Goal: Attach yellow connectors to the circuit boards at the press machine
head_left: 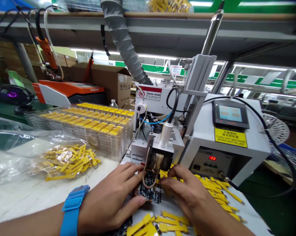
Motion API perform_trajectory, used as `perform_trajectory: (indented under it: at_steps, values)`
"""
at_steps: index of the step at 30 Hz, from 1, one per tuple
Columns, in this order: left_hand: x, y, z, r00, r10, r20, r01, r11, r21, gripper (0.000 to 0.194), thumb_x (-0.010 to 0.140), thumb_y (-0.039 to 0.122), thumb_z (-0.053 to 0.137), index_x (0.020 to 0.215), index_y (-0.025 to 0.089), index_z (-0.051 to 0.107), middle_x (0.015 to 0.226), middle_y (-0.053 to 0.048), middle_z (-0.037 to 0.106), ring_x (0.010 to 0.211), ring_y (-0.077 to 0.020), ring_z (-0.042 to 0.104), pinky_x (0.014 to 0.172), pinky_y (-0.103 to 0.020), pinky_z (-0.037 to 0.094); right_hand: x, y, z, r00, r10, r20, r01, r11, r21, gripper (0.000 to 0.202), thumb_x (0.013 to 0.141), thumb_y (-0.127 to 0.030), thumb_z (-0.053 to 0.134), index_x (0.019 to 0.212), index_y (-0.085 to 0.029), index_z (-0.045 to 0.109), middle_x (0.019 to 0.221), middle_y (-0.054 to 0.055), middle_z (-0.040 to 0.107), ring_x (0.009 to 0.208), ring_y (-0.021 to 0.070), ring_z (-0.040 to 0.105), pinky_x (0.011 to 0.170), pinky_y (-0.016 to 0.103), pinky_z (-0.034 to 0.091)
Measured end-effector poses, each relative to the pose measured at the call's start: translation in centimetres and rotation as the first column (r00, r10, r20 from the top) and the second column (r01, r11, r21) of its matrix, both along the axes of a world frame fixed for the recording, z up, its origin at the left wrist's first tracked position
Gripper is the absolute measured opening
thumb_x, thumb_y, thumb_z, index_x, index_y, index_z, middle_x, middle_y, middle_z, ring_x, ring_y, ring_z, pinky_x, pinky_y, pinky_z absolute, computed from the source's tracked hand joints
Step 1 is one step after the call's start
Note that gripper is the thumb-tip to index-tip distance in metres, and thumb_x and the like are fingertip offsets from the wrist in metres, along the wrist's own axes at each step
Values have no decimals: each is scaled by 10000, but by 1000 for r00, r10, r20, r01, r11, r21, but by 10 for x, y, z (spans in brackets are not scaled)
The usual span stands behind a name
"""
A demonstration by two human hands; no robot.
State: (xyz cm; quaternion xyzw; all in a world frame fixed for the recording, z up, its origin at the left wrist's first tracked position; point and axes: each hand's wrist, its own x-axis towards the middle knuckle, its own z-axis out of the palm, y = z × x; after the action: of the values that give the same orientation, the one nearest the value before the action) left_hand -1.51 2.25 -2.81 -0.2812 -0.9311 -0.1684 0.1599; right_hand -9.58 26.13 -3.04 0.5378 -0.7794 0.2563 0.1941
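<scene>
My left hand [116, 193], with a blue wrist strap [73, 209], grips a dark circuit board [149, 188] by its left side, thumb at the front and fingers behind. The board lies under the metal head [159, 162] of a soldering machine, where a thin curved tube [144, 170] comes down. My right hand [194, 195] is closed at the board's right edge, its fingertips pinched around a yellow flat cable [172, 171] that they partly hide. More yellow flat cables [174, 223] lie loose in front of the board. Part of another dark board [123, 227] shows beneath my left hand.
Yellow cables [217, 193] spread right of my right hand. At left are a plastic bag of cables [71, 160] and stacked clear trays [98, 131]. A control box [229, 114] stands right; a grey duct [125, 42] hangs above. Behind the trays sits an orange machine [69, 91].
</scene>
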Motion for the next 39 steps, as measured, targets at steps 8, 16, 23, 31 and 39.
perform_trajectory:
  at_steps: [8, 16, 23, 31, 39]
  values:
    - [1, 0, 4, 999, -18, 41, 16, 999, 43, 381, 907, 285, 549, 1264, 175, 471, 1308, -80, 481, 1207, -237, 425, 1030, -405, 411, 1, -1, 1, 1000, -9, 8, 9, 1000, -12, 292, 856, -56, 404, 981, -174, 639, 866, 91, 559, 788, 176, 563, 633, 273, 513]
    - [-1, -1, 3, 999, -18, -40, 19, 999, 44, 427, 895, 293, 576, 1277, 163, 437, 1314, -96, 489, 1215, -254, 433, 1007, -410, 426, 1, -1, 0, 1000, 7, -15, -8, 999, -43, 308, 848, -32, 393, 989, -178, 625, 860, 81, 540, 777, 165, 559, 614, 245, 498]
    - [0, 0, 4, 999, -22, -32, 24, 997, 68, 459, 874, 314, 603, 1276, 157, 446, 1288, -101, 511, 1190, -257, 457, 985, -403, 440, 0, 2, -4, 999, 1, 41, 0, 1000, -5, 302, 864, -49, 409, 1029, -190, 618, 893, 90, 534, 823, 185, 561, 658, 283, 512]
    - [0, -3, 4, 1000, -27, 7, 26, 996, 89, 464, 879, 314, 598, 1294, 166, 451, 1299, -95, 510, 1199, -251, 453, 1012, -414, 419, 1, 0, -3, 1000, 13, 19, -13, 1000, 7, 315, 865, -44, 418, 1059, -195, 615, 890, 88, 530, 813, 177, 556, 671, 276, 514]
    - [-1, -3, 6, 1000, 2, -31, 2, 994, 109, 391, 924, 314, 536, 1288, 215, 435, 1270, -55, 537, 1157, -220, 500, 943, -346, 474, -29, 44, 6, 918, -396, -30, 379, 849, 369, 349, 868, -46, 342, 1039, -184, 613, 913, 103, 512, 808, 249, 507, 666, 403, 461]
